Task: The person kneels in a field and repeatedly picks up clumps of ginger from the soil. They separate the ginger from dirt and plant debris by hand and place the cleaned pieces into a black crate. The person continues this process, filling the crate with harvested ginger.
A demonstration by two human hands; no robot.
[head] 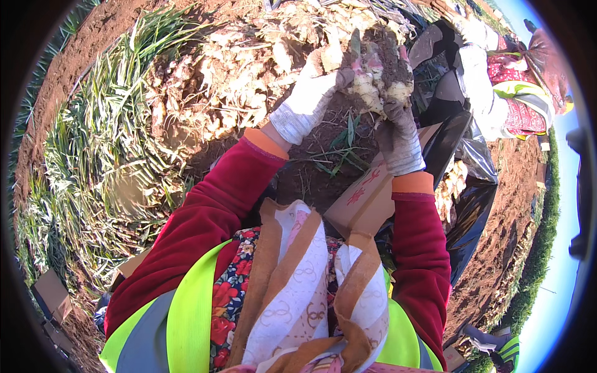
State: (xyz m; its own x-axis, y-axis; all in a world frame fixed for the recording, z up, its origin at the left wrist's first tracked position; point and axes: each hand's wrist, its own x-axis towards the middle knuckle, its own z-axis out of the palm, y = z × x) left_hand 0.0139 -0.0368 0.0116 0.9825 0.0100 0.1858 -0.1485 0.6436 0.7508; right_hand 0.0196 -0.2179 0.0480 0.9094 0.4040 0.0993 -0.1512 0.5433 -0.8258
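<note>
Both my hands, in soiled white knit gloves, are raised at the upper middle of the view around a clump of fresh ginger root (375,86) with pinkish shoots and dark soil on it. My left hand (317,86) touches the clump's left side with its fingertips. From below, my right hand (399,133) grips its lower right part. Behind and left of my hands lies a large heap of ginger roots (219,79). Under my right wrist stands a cardboard box (364,200) with red print, beside a black plastic liner (471,219) with ginger in it.
Cut green stalks (107,154) are piled at the left. A co-worker (508,88) in white sleeves is close by at the upper right; another person (508,349) is at the lower right. More cardboard (53,296) lies at the lower left. Bare reddish soil (513,186) stretches along the right.
</note>
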